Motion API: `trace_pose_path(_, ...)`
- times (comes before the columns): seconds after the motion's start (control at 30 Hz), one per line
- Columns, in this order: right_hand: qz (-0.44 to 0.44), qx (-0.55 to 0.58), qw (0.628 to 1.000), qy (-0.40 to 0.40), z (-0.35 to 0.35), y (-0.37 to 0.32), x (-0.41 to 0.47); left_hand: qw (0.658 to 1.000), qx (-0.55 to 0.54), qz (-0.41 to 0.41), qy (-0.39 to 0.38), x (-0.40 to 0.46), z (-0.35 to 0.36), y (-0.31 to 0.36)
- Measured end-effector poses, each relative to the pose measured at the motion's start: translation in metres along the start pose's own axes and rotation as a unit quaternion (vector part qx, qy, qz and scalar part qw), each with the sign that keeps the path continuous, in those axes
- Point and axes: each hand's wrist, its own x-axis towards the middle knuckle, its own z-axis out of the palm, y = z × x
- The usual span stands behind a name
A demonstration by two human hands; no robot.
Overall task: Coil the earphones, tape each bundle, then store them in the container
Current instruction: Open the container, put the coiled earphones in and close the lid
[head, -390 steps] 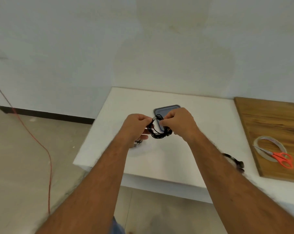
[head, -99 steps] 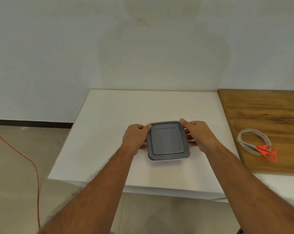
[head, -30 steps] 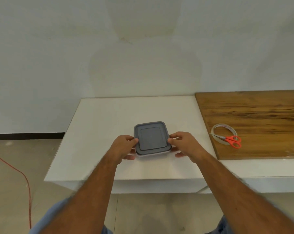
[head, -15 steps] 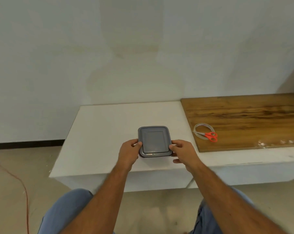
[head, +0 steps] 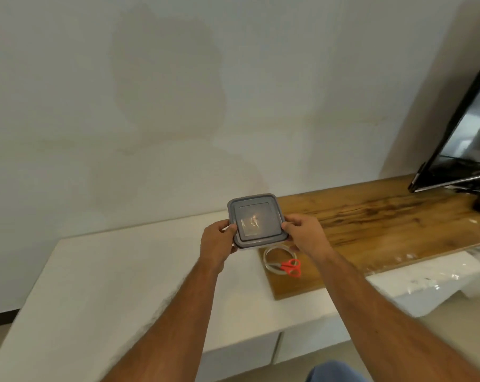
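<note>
I see the container [head: 256, 220], its gray lid on, held up in the air above the white table [head: 101, 274], with the left hand [head: 216, 248] gripping its left edge and the right hand [head: 307, 235] gripping its right edge, thumbs curled over the lid rim. Below it, a roll of tape [head: 274, 257] lies on the wooden board [head: 371, 221] with the red scissors [head: 291, 267] resting across it. Something pale shows through the lid, but I cannot tell what it is.
</note>
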Motion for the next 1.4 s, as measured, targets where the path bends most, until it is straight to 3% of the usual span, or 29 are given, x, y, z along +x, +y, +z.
trace_pose_path(0.3, 0.029, -0.029, 0.997, 0.068, -0.014, 0.021, 0.099, 1.000, 0.002, -0.023, -0.015, 0.083, 0.065, 0.005)
trace_pose_path(0.7, 0.053, -0.087, 0.993, 0.061, -0.002, 0.053, 0.165, 0.998, -0.007, -0.065, -0.010, 0.162, 0.100, -0.033)
trace_pose_path(0.83, 0.065, -0.140, 0.987, 0.042, 0.000, 0.063, 0.173, 0.997, 0.016, -0.079, -0.011, 0.174, 0.104, -0.045)
trace_pose_path(1.1, 0.108, -0.092, 0.989, 0.046, 0.003, 0.067, 0.174, 0.996, 0.040, -0.081, 0.009, 0.182, 0.108, -0.052)
trace_pose_path(1.23, 0.080, -0.119, 0.989, 0.037, 0.002, 0.058, 0.166, 0.992, 0.064, -0.106, 0.027, 0.174, 0.108, -0.052)
trace_pose_path(1.4, 0.048, -0.162, 0.985, 0.035, -0.007, 0.029, 0.135, 0.987, 0.150, -0.053, 0.019, 0.145, 0.103, -0.034)
